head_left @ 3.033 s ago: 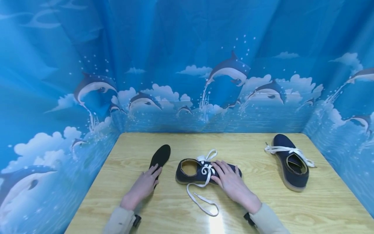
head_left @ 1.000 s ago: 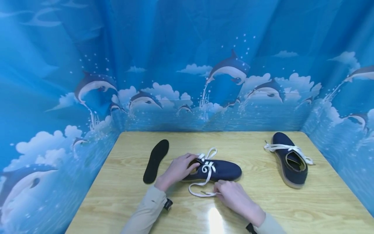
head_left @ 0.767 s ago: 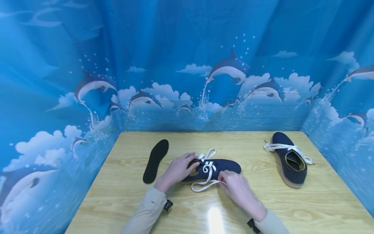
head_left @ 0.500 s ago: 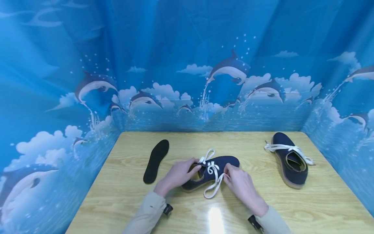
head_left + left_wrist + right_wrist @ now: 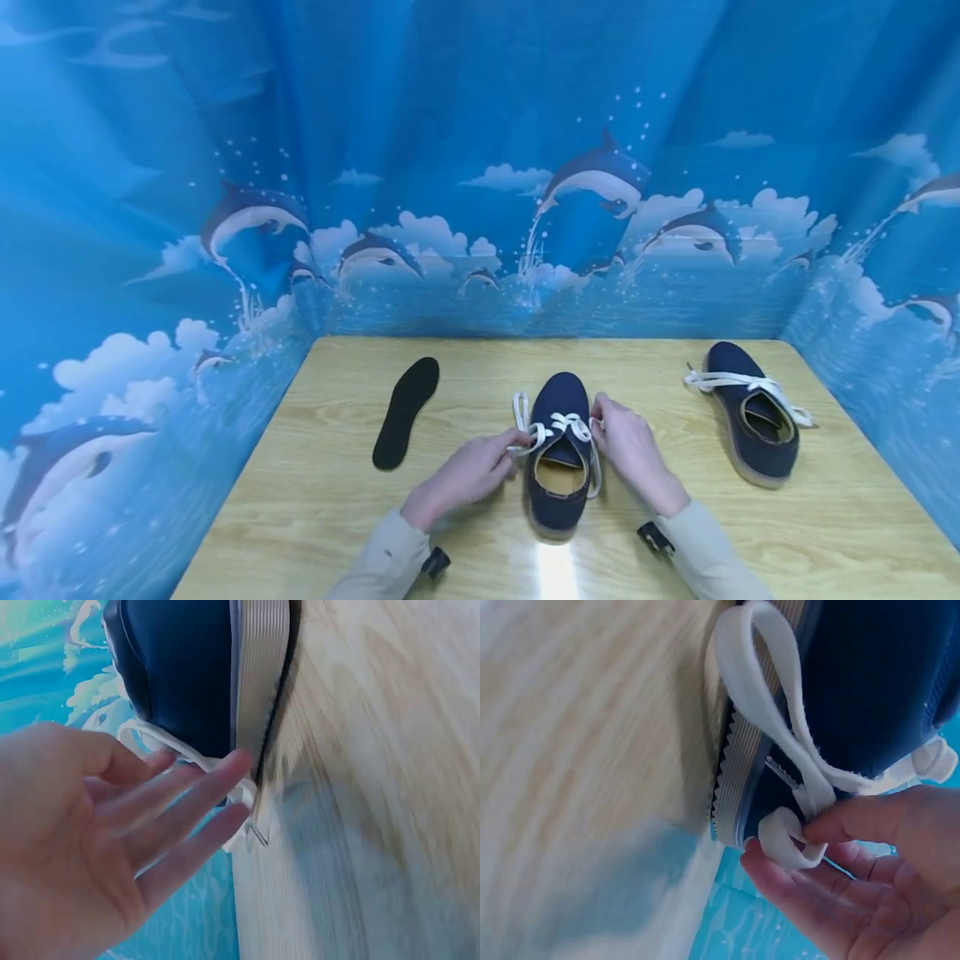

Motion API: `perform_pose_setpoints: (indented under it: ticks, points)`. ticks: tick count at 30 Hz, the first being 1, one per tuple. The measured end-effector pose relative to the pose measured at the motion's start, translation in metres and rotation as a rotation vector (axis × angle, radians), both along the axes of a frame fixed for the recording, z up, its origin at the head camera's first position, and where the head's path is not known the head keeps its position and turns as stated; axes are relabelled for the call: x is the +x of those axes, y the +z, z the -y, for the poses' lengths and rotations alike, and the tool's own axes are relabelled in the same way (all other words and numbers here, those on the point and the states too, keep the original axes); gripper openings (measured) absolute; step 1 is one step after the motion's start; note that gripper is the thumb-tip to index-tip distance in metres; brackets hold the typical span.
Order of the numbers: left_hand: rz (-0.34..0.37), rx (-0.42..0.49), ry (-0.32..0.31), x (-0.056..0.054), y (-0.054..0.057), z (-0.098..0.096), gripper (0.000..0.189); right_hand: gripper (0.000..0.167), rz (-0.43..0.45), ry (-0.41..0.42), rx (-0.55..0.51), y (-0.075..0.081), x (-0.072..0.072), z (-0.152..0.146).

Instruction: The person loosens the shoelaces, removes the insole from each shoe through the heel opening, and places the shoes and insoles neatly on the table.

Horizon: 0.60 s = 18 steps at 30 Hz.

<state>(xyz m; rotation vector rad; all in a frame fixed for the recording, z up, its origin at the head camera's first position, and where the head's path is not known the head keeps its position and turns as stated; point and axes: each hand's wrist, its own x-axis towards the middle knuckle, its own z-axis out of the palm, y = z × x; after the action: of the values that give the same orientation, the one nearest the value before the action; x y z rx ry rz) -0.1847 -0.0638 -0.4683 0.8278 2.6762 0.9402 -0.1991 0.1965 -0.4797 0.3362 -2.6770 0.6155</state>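
The head camera looks forward and down over the whole table (image 5: 675, 533). Each wrist camera sits close beside the navy shoe (image 5: 558, 454), sharing it with the head view.

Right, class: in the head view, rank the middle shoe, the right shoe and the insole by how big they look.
1. Middle shoe and right shoe: look alike, and the middle one lies nearer the camera, so no ranking.
2. Insole: smallest, narrow and flat.
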Motion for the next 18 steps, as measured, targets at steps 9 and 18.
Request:
perform_pose_setpoints:
  ticks: [9,18]
  points:
    - [-0.214,-0.185,0.067,-0.022,-0.008,-0.008,0.055,0.008,0.142,-0.024,-0.099,-0.002,0.013,-0.008]
    - [-0.285,-0.243,0.071,-0.035,-0.024,-0.027,0.023,0.012,0.285,-0.017,-0.229,-0.006,0.030,-0.004]
